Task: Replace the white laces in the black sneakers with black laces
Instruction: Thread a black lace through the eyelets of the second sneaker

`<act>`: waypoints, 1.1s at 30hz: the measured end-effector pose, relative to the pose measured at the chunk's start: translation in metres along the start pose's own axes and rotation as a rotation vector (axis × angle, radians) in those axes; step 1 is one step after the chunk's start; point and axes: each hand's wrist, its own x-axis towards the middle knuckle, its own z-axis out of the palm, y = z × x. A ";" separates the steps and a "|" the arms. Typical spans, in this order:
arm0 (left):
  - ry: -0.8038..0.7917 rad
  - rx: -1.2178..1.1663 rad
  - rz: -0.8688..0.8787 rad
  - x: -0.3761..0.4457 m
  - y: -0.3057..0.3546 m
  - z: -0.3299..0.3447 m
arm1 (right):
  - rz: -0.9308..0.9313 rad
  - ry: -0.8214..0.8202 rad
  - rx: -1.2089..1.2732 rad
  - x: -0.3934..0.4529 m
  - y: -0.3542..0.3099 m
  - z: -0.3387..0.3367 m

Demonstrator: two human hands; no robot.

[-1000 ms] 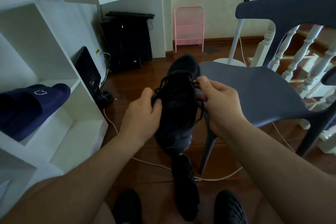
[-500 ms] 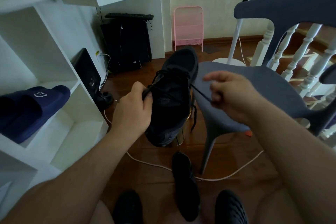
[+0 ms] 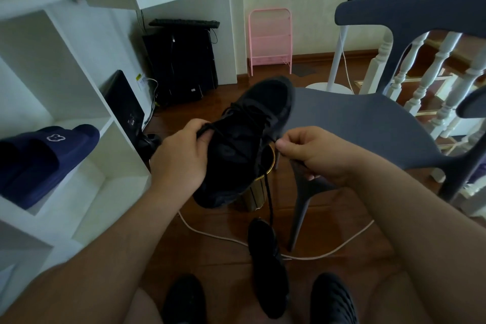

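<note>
The left hand (image 3: 181, 158) grips the sneaker (image 3: 244, 144) — its fingers curled round the rim; at 3 o'clock, the right hand (image 3: 310, 152) pinches the black lace (image 3: 267, 187).

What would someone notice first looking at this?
The black sneaker held up mid-frame: the left hand grips its side, the right hand pinches a black lace that dangles down. Beside it, right, a grey chair; on the left shelf, a navy slipper.
</note>
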 end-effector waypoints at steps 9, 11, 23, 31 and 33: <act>-0.019 0.023 0.051 -0.002 0.002 -0.008 | 0.021 -0.010 -0.366 -0.005 0.005 -0.006; -0.041 0.038 0.041 -0.003 0.007 -0.008 | -0.083 0.082 -0.151 -0.003 0.000 0.001; 0.015 0.094 0.033 0.003 0.002 -0.015 | 0.221 -0.270 -0.975 0.003 0.019 0.004; -0.042 0.103 0.073 -0.001 0.014 -0.010 | -0.155 0.059 -0.290 0.001 0.006 0.010; -0.034 0.078 0.067 -0.001 0.013 -0.010 | -0.190 0.109 -0.289 0.002 0.008 0.013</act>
